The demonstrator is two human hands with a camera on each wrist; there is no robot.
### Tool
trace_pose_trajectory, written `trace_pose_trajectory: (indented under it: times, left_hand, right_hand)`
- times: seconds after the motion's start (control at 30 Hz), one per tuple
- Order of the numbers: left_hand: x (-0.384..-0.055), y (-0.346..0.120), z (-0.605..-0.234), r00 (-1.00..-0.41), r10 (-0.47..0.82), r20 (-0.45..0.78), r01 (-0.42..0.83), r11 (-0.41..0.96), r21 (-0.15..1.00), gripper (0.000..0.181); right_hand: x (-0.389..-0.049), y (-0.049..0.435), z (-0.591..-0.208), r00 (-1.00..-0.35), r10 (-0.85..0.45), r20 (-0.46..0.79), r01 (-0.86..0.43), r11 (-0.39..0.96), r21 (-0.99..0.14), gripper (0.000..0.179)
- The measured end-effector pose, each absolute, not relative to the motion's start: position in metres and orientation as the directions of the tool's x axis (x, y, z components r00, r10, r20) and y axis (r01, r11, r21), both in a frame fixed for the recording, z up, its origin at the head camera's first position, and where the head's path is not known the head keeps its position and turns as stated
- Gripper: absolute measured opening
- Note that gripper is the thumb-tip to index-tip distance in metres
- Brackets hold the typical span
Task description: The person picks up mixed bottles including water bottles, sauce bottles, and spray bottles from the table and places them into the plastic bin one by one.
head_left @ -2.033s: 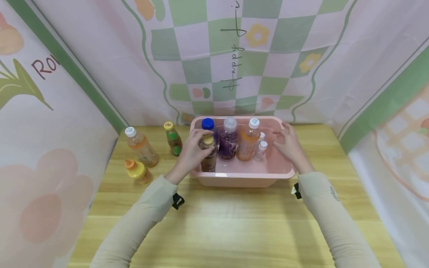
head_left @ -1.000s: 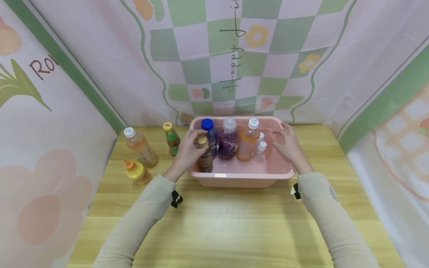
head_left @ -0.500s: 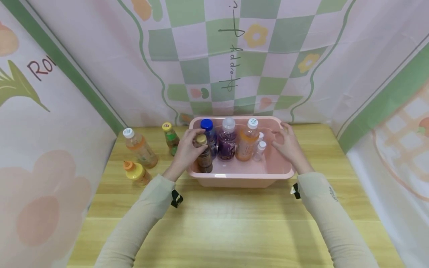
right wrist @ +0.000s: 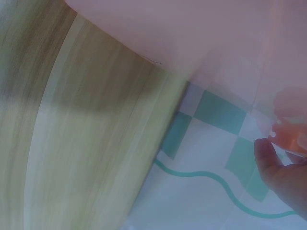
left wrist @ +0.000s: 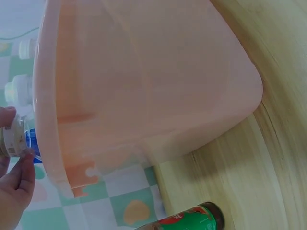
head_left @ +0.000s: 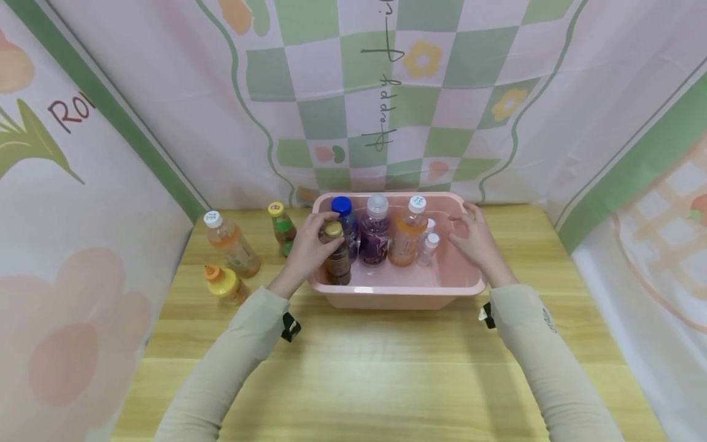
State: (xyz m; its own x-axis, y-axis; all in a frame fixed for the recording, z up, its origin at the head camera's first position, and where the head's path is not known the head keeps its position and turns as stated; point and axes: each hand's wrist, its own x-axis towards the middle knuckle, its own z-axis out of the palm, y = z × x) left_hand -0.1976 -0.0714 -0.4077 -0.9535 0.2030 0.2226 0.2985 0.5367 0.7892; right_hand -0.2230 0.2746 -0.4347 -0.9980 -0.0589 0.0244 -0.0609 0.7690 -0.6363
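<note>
A pink plastic tub (head_left: pixel 386 299) stands on the table with several bottles upright in it. At its left end my left hand (head_left: pixel 309 247) holds a brown bottle with a gold cap (head_left: pixel 337 264) near the top; the left wrist view shows fingers and thumb on the cap (left wrist: pixel 12 139). Beside it are a blue-capped bottle (head_left: pixel 342 207), a purple drink bottle (head_left: pixel 374 239), an orange-labelled bottle (head_left: pixel 407 239) and two small clear bottles with white caps (head_left: pixel 428 250). My right hand (head_left: pixel 479 242) grips the tub's right rim, its fingertips partly hidden.
Left of the tub on the wooden table (head_left: pixel 359 368) stand an orange-labelled bottle with a white cap (head_left: pixel 234 245), a yellow squeeze bottle with an orange tip (head_left: pixel 226 285) and a green-labelled bottle with a yellow cap (head_left: pixel 283 227). A patterned curtain (head_left: pixel 375 110) hangs behind.
My left hand has moved the brown bottle slightly left inside the tub, uncovering more of the blue-capped bottle. In the last half second hardly anything moves. The right hand stays at the rim.
</note>
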Motion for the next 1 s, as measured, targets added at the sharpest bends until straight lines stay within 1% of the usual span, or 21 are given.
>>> trace_pose_trajectory:
  times: [0.53,0.83,1.0]
  left_hand:
    - [-0.1973,-0.0736,-0.4044,-0.947,0.221,0.235,0.319,0.532,0.785,0.043]
    - [-0.1953,-0.0747,-0.4006,-0.954,0.212,0.213,0.295,0.518,0.803,0.044]
    - [-0.1957,-0.0756,-0.3989,-0.949,0.206,0.240,0.313,0.508,0.802,0.043]
  right_hand:
    - [-0.2220,0.2733,-0.4344,-0.997,-0.060,0.039,-0.071,0.767,-0.637,0.044]
    - [-0.2216,0.2740,-0.4339,-0.998,-0.058,0.031,-0.064,0.767,-0.638,0.043]
    - [-0.2223,0.2742,-0.4353,-0.998,-0.061,0.034,-0.068,0.767,-0.638,0.043]
